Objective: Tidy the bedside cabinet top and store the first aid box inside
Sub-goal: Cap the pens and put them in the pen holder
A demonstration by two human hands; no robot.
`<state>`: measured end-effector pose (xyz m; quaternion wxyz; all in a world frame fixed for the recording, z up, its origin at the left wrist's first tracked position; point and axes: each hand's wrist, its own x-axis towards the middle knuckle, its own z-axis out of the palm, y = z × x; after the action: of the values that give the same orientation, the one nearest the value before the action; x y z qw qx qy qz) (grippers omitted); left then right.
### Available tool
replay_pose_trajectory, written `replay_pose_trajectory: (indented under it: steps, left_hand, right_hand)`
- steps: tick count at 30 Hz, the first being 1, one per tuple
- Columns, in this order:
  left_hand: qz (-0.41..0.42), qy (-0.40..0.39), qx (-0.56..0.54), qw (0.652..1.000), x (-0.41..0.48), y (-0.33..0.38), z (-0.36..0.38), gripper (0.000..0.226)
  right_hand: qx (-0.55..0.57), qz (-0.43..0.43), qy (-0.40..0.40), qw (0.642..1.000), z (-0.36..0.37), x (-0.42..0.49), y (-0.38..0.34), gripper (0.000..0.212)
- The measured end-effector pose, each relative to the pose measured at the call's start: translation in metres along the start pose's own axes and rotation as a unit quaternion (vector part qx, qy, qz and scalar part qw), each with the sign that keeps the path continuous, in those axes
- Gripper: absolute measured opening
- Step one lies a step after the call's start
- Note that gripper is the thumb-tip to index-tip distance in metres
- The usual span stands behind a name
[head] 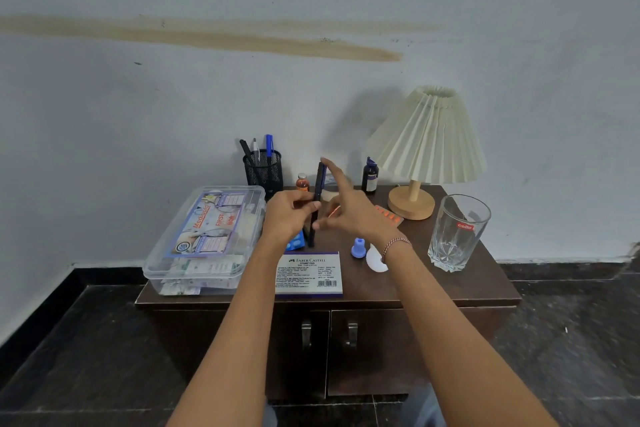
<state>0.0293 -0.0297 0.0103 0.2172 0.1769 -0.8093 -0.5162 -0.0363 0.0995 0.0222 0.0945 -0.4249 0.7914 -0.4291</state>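
A clear plastic first aid box (pixel 204 239) sits at the left end of the dark wooden bedside cabinet top (pixel 450 288). Over the middle of the top, my left hand (pixel 287 215) grips two dark pens (pixel 317 204) held upright. My right hand (pixel 349 208) is beside them with fingers spread, the index fingertip touching the pens' upper end. A white stamp pad box (pixel 309 274) lies at the front edge. A blue blister pack (pixel 296 242) peeks out under my left hand, and an orange blister strip (pixel 389 215) lies behind my right wrist.
A black mesh pen holder (pixel 264 172) with pens stands at the back, next to a small orange bottle (pixel 302 182) and a dark bottle (pixel 370 177). A pleated lamp (pixel 426 149) and a drinking glass (pixel 457 232) stand at the right. A blue cap (pixel 358 248) lies near the front. The cabinet doors (pixel 367 350) below are shut.
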Motion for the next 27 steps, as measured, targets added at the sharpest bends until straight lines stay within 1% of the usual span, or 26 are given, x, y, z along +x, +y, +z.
replay_pose_trajectory:
  steps: [2, 5, 7, 10, 13, 19, 24, 27]
  left_hand:
    - [-0.007, -0.008, -0.021, 1.0, 0.0, 0.001, -0.001, 0.027]
    - [-0.018, -0.019, -0.053, 0.998, -0.001, 0.003, -0.001, 0.026]
    - [-0.019, -0.019, -0.06, 0.998, -0.002, 0.004, -0.003, 0.026]
    - [-0.001, -0.015, -0.037, 0.999, -0.002, 0.003, -0.006, 0.025]
    - [-0.004, -0.022, -0.043, 0.999, -0.002, 0.004, -0.005, 0.024]
    - [-0.008, -0.026, -0.04, 0.999, -0.002, 0.003, -0.006, 0.029]
    - [-0.005, -0.021, -0.043, 0.999, -0.004, 0.004, -0.005, 0.027]
    - [0.004, -0.003, -0.06, 0.998, -0.005, 0.007, -0.003, 0.026]
  right_hand:
    - [-0.018, -0.013, -0.004, 1.0, 0.005, 0.003, 0.002, 0.117]
    - [-0.017, -0.02, 0.014, 1.0, 0.007, 0.007, 0.004, 0.119]
    - [0.001, -0.021, 0.025, 0.999, 0.01, 0.008, 0.003, 0.118]
    - [0.034, -0.034, 0.044, 0.998, 0.016, 0.009, 0.001, 0.116]
    - [0.057, -0.032, 0.045, 0.997, 0.017, 0.008, 0.002, 0.111]
    - [0.031, -0.025, 0.08, 0.996, 0.019, 0.009, -0.002, 0.101]
    - [0.022, -0.018, 0.089, 0.996, 0.018, 0.009, -0.002, 0.101]
    - [0.017, -0.024, 0.089, 0.996, 0.015, 0.01, -0.003, 0.103]
